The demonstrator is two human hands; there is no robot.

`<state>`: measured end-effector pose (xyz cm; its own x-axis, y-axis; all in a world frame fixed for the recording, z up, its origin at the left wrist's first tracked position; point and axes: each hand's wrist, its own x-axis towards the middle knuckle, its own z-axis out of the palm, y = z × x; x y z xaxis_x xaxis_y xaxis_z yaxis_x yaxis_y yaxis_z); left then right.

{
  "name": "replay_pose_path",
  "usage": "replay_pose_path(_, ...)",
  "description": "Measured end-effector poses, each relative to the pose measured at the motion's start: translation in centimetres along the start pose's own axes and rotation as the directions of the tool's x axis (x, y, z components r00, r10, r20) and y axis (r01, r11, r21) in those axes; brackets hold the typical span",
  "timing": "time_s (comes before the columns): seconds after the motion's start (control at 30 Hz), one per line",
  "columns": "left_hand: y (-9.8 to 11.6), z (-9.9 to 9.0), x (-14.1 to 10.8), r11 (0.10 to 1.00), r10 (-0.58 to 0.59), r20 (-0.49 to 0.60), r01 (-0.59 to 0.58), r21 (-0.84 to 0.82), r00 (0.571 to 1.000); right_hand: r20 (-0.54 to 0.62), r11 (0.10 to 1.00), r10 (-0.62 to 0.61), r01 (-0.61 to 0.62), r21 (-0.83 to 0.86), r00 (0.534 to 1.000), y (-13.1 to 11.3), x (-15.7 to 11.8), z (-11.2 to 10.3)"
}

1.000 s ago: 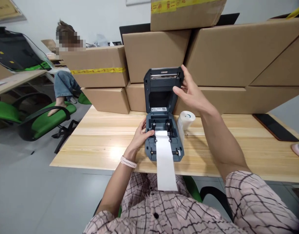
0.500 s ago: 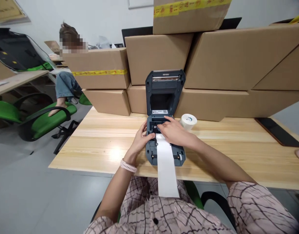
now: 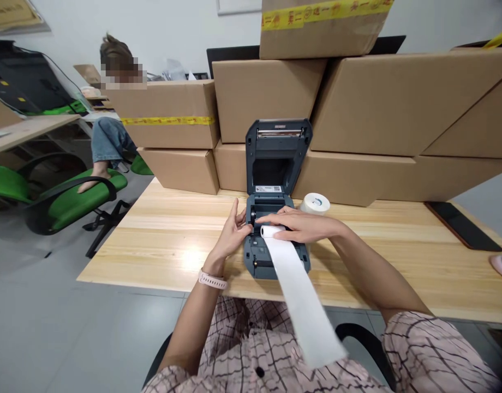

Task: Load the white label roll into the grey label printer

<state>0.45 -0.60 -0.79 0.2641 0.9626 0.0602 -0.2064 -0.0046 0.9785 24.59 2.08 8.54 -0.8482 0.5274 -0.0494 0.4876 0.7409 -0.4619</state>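
Observation:
A dark grey label printer (image 3: 256, 256) stands on the wooden table with its lid (image 3: 278, 155) tilted up. My right hand (image 3: 302, 225) grips a small roll of white label paper (image 3: 271, 232) above the printer's open bay. From the roll a long paper strip (image 3: 302, 295) hangs over the table's front edge towards my lap. My left hand (image 3: 231, 232) rests against the printer's left side, thumb at the bay's edge and fingers apart, holding nothing. Behind my right hand stands a larger white roll (image 3: 315, 203), partly hidden.
Stacked cardboard boxes (image 3: 271, 93) line the back of the wooden table (image 3: 161, 229). A dark flat tablet-like object (image 3: 461, 225) lies at the right. Beyond the left table edge are green chairs (image 3: 77, 199) and a seated person (image 3: 107, 139).
My right hand has raised the small paper roll out of the printer's bay. The strip's free end has swung right and lower. My left hand's fingers have loosened at the printer's side.

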Motion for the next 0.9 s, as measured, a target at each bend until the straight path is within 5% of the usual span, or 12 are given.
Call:
replay_pose_path(0.1,0.2,0.1,-0.2,1.000,0.003,-0.001,-0.003,-0.001,1.000,0.024,0.961,-0.115,0.106,0.256,0.993,0.9,-2.1,-0.8)
replay_pose_path(0.2,0.2,0.2,-0.3,1.000,-0.012,-0.028,0.013,0.007,1.000,-0.068,0.861,-0.100,0.121,0.495,0.993,2.6,-6.1,-0.8)
replay_pose_path(0.3,0.2,0.2,-0.4,0.999,-0.029,-0.055,0.031,0.027,0.998,-0.263,0.805,0.081,0.093,0.586,0.961,5.4,-11.1,0.1)
replay_pose_path(0.43,0.2,0.2,-0.4,0.998,-0.018,-0.062,0.022,0.056,0.998,-0.392,0.741,0.389,-0.030,0.671,0.834,9.3,-15.6,2.4)
replay_pose_path(0.53,0.3,0.3,-0.4,0.998,-0.008,-0.060,0.011,0.063,0.998,-0.394,0.621,0.564,-0.058,0.782,0.725,11.6,-16.5,4.5)
replay_pose_path(0.63,0.7,0.5,-0.6,0.997,-0.009,-0.045,0.012,0.081,0.999,-0.326,0.530,0.639,-0.091,0.843,0.697,12.9,-16.5,5.7)
replay_pose_path(0.77,1.1,0.7,-0.7,0.992,0.000,-0.021,0.002,0.128,1.000,-0.304,0.599,0.603,-0.167,0.783,0.737,12.7,-17.5,5.0)
replay_pose_path(0.9,1.3,0.5,-0.6,0.986,0.000,0.011,-0.002,0.168,1.000,-0.429,0.676,0.581,-0.115,0.728,0.692,11.6,-17.7,2.7)
